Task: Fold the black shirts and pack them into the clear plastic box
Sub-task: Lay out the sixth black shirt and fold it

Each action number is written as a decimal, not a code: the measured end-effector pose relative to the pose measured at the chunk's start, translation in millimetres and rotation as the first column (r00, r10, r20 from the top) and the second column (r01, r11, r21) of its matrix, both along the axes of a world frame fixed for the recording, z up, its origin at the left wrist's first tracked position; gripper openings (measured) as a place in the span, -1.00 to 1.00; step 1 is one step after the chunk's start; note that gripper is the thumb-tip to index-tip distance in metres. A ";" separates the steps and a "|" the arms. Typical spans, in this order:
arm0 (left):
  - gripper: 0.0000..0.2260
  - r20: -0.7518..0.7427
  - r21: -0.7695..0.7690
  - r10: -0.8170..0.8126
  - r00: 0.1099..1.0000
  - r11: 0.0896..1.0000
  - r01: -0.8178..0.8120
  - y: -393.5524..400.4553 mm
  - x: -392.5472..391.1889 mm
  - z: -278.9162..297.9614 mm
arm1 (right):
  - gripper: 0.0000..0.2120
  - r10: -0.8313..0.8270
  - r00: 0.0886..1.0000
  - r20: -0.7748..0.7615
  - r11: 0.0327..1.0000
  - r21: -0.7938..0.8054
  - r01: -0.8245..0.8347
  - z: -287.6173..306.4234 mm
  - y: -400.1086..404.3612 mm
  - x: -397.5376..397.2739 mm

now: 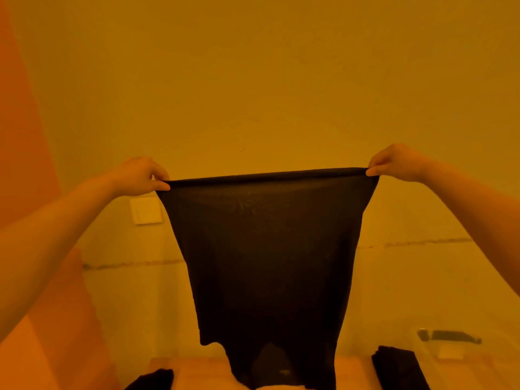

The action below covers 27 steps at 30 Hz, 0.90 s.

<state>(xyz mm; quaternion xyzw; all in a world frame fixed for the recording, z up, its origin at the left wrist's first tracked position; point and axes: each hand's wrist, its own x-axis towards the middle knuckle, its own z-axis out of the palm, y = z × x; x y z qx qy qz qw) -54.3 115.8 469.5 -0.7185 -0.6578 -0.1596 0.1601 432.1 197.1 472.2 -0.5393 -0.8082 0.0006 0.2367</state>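
Note:
A black shirt (264,257) hangs spread out in the air before me, stretched taut along its top edge. My left hand (140,175) pinches the top left corner and my right hand (394,163) pinches the top right corner, both raised at about the same height. The shirt's lower end trails down toward the surface at the bottom of the view. At the lower right stands the clear plastic box (450,344), with a folded black shirt (398,367) in it. Part of another black garment (153,380) lies at the bottom left.
A plain wall fills the background, with a light switch plate (146,211) behind my left hand. An orange-toned panel or wall (25,164) runs along the left side. The whole scene has a strong yellow-orange tint.

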 end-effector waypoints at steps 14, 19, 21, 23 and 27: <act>-0.84 0.068 -0.085 0.127 0.990 0.989 -0.121 8.5 -1.1 7.8 | -0.93 -0.019 0.991 -0.131 1.000 -0.009 0.018 9.1 10.4 -4.8; -0.80 0.059 -0.054 0.116 0.992 0.992 -0.112 9.2 -0.6 12.6 | -0.88 -0.054 0.997 -0.063 0.997 -0.051 0.051 12.5 13.2 -0.1; -0.79 0.073 -0.032 0.095 0.993 0.995 -0.093 10.4 -0.3 13.4 | -0.79 -0.059 0.996 -0.066 0.996 -0.076 0.054 12.6 14.2 -0.9; -0.78 0.088 -0.005 0.083 0.993 0.997 -0.083 12.0 0.9 12.9 | -0.81 -0.045 0.989 -0.138 0.995 -0.094 0.032 12.5 12.8 -4.1; -0.81 0.209 0.050 0.056 0.976 0.996 -0.068 14.9 1.3 8.7 | -0.89 -0.017 0.956 -0.293 0.995 -0.103 -0.014 12.2 13.9 -7.0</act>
